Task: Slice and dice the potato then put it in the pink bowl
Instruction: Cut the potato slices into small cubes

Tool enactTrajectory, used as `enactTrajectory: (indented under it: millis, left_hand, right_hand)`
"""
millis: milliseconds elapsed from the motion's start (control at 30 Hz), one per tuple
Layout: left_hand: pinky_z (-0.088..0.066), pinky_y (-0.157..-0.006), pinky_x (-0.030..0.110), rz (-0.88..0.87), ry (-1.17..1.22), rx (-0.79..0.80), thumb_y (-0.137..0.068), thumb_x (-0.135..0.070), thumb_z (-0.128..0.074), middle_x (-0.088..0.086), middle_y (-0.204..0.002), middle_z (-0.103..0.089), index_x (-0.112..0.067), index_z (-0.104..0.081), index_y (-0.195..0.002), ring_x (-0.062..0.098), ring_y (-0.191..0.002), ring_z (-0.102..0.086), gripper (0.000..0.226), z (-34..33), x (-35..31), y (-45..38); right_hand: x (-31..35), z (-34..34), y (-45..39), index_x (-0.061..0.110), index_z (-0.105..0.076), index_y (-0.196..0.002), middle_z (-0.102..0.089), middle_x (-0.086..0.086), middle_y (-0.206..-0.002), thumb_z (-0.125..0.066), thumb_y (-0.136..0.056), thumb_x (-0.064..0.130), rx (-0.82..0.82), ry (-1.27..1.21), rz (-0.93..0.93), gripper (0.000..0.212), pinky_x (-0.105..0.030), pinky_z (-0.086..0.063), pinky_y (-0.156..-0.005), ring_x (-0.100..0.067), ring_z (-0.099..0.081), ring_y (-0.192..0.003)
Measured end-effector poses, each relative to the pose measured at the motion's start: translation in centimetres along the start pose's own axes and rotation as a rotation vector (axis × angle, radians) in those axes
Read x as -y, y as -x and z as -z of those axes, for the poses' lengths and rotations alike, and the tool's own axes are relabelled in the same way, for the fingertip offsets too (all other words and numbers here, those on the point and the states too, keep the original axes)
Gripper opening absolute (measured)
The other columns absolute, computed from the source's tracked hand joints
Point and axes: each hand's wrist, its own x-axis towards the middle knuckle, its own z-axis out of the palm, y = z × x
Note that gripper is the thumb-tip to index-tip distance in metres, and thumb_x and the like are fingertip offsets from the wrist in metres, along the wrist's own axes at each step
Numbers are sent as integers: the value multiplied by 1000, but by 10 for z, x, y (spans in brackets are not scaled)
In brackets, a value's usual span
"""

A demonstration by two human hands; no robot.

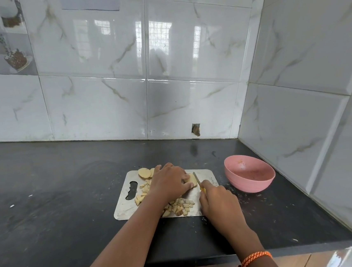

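Potato piece [193,180] pinned under left hand [168,182]; right hand [217,201] clenching knife [197,179]

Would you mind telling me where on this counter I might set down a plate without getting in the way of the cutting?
The dark counter left of the steel cutting board is bare, as is the strip between board and back wall. It is crowded on the board, under both hands, and in the narrow gap before the pink bowl.
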Motion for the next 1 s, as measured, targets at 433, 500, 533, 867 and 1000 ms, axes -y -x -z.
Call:
enactTrajectory:
  millis: [433, 500, 533, 867, 1000]
  left_hand:
    - [-37, -105, 48, 101, -102, -22, -99, -63, -54, -14, -127, -71, -33, -76, -124, 17, -126, -53, 45, -8, 2, -3]
    - [-37, -107, 47, 88, -95, -17, -99, -62, -54, -14, -128, -71, -33, -75, -126, 17, -126, -53, 45, -8, 2, -3]
    - [-37, -108, 47, 81, -96, -15, -100, -61, -54, -14, -129, -71, -33, -75, -127, 17, -127, -53, 45, -7, 2, -3]
    - [-39, -105, 45, 56, -80, -17, -100, -61, -55, -15, -128, -72, -29, -78, -108, 18, -125, -55, 41, -4, 0, -1]
    - [-38, -102, 45, 63, -63, -16, -99, -62, -55, -15, -128, -72, -31, -78, -111, 17, -126, -54, 40, -5, -1, -1]
  right_hand:
    - [3, 10, 36, 28, -54, -119, -65, -4, -93, -39, -104, 34, -35, -22, -41, 22, -42, -47, -71, -29, -64, -86]
    - [1, 11, 35, 30, -56, -122, -66, -4, -90, -41, -103, 34, -82, -51, -59, 25, -42, -48, -71, -29, -63, -84]
    - [0, 11, 33, 31, -56, -125, -67, -3, -88, -42, -103, 34, -109, -72, -64, 27, -42, -51, -71, -27, -63, -81]
    - [3, 3, 3, 31, -58, -128, -68, -4, -89, -42, -103, 32, -100, -92, -38, 30, -43, -53, -71, -24, -62, -80]
    - [3, 0, 1, 31, -57, -127, -67, -3, -87, -42, -103, 33, -77, -79, -25, 28, -43, -54, -71, -23, -62, -78]
